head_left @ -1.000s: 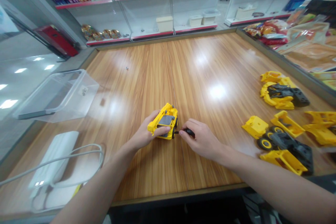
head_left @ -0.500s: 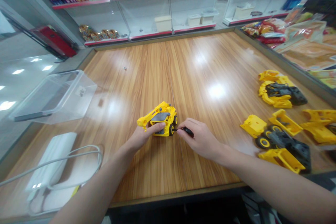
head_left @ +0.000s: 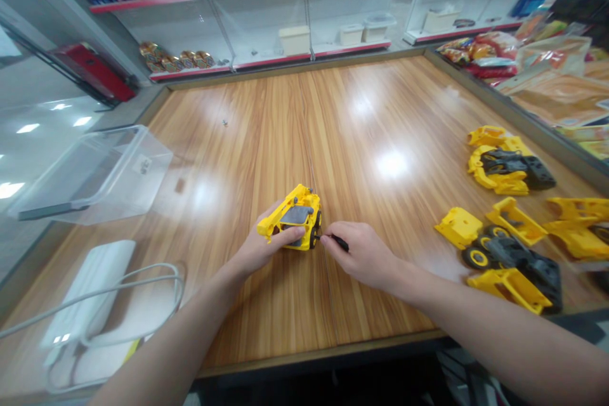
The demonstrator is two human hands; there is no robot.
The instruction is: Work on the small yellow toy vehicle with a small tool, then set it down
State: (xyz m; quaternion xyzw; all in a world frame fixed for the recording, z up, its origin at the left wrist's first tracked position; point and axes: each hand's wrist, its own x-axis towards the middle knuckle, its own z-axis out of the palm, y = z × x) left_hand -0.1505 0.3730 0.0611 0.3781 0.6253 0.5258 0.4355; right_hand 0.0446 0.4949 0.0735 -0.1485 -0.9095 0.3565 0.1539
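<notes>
My left hand [head_left: 261,242] grips the toy truck [head_left: 299,214], likely steadying it; beside its wheels [head_left: 313,240], my right hand [head_left: 360,254] pinches a tool [head_left: 340,242].

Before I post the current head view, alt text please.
A person's left hand holds a yellow toy vehicle at a wood-grain table while the right hand holds a black-handled tool by its wheels. Yellow and black toy parts lie to the right; a clear plastic box and a white block are at left.
</notes>
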